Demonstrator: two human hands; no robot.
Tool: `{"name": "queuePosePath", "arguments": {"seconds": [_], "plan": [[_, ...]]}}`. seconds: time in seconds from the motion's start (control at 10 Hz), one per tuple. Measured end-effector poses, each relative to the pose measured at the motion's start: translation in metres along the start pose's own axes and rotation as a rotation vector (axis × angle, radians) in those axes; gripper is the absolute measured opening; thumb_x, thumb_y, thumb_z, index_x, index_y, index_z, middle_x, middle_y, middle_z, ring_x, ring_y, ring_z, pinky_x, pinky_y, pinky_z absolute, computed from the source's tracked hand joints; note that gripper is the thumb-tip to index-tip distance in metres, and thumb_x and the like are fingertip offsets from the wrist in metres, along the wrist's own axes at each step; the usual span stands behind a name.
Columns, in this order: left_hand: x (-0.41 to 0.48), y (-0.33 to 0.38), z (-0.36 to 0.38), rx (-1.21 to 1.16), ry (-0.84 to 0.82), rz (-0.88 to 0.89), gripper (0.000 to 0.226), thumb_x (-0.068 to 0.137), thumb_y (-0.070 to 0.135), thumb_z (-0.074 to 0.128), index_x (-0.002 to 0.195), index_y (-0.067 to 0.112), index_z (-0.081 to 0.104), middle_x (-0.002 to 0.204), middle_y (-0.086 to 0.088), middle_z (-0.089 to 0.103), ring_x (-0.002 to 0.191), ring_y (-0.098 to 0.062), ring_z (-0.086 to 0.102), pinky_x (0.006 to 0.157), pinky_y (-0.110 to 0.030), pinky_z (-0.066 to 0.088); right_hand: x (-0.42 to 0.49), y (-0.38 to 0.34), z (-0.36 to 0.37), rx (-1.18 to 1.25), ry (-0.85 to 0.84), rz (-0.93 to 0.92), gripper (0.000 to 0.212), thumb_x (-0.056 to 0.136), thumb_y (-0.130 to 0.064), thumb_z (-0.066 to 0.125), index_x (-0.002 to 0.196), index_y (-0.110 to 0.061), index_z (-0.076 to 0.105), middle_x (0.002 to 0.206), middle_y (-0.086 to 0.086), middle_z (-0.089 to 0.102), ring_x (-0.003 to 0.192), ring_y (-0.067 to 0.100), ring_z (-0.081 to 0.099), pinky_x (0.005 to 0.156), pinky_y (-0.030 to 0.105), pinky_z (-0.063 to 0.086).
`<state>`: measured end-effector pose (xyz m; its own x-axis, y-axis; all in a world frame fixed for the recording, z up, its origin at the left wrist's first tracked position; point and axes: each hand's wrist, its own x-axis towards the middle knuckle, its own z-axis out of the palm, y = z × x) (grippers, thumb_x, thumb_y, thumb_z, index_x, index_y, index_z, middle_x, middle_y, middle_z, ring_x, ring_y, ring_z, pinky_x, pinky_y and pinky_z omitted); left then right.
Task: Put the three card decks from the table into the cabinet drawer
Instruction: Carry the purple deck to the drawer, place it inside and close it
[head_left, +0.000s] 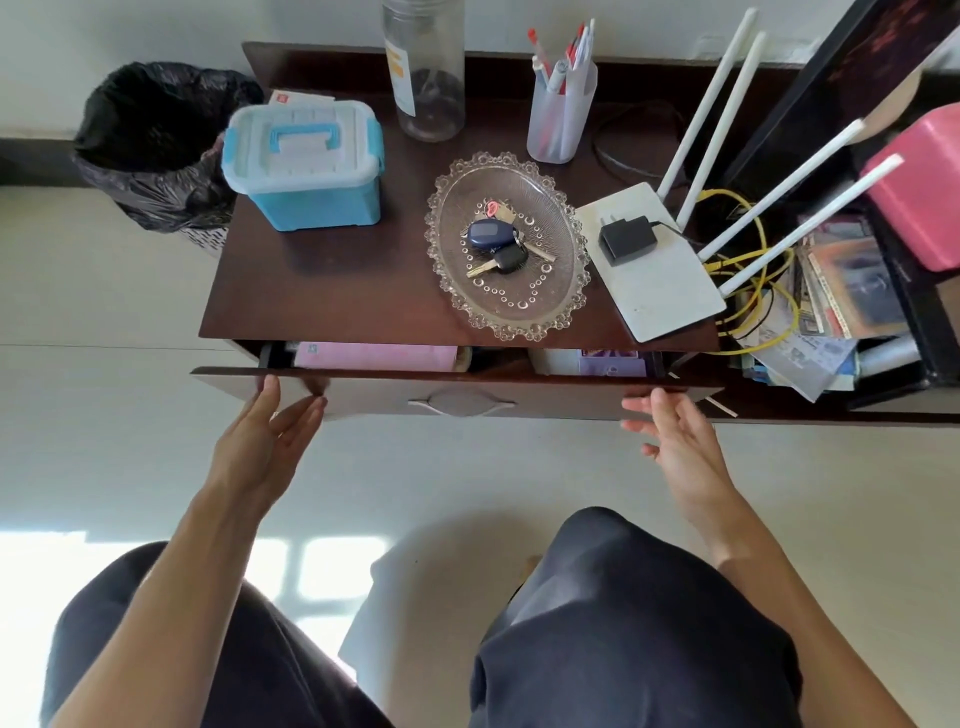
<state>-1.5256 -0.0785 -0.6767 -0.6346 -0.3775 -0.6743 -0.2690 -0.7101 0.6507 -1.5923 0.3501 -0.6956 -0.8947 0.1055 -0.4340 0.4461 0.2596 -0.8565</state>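
Two hands at drawer (457, 402) front, fingers spread, grasping nothing.
L hand (270, 434) touches front near its left end; R hand (670, 431) just beside right end. Best to push evenly w/ both palms so it runs straight. Drawer barely ajar; pink (376, 357) and purple (613, 362) boxes inside, possibly decks, can't confirm. No decks visible on cabinet top (332, 291).

A: Cabinet top (332, 291) and drawer front (561, 400)?
B: Dark wood, smooth, semi-gloss; pale metal-looking handle (461, 404).

A: Centre of frame?
B: Oval dish (556, 312), clear pressed glass, beaded rim; metal keys (498, 249) with glossy plastic heads.

A: Upper left?
B: Storage box (306, 171), blue plastic, frosted lid; bin liner (156, 135), crinkled glossy black plastic.

A: Right?
B: Router (660, 296), matt white plastic.
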Motion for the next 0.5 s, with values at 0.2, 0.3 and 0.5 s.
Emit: {"name": "queuePosePath", "arguments": {"seconds": [0.2,0.3,0.5], "plan": [[0.024,0.005,0.016,-0.001,-0.019,0.017,0.050,0.099,0.009,0.053,0.146,0.022,0.045,0.131,-0.026,0.061,0.112,-0.028,0.069,0.093,-0.034,0.055,0.029,-0.007,0.006,0.018,-0.003,-0.053,0.020,0.105,-0.045,0.046,0.094,-0.040,0.062,0.117,-0.011,0.074,0.097,0.015,0.076,0.071,0.030,0.045],[0.028,0.008,0.021,0.044,-0.007,0.025,0.056,0.097,0.002,0.046,0.148,0.023,0.041,0.134,-0.025,0.059,0.112,-0.028,0.068,0.099,-0.036,0.051,0.036,-0.013,0.005,0.024,-0.022,-0.057,0.015,0.105,-0.042,0.049,0.099,-0.033,0.060,0.117,-0.010,0.074,0.097,0.018,0.076,0.070,0.029,0.046],[-0.002,0.013,0.022,0.135,0.001,0.012,0.045,0.101,0.009,0.046,0.145,0.018,0.040,0.138,-0.021,0.057,0.121,-0.032,0.062,0.106,-0.041,0.046,0.010,-0.037,-0.006,-0.052,-0.077,-0.047,0.017,0.104,-0.030,0.055,0.120,-0.030,0.062,0.127,-0.003,0.068,0.097,0.013,0.075,0.074,0.026,0.047]]}}
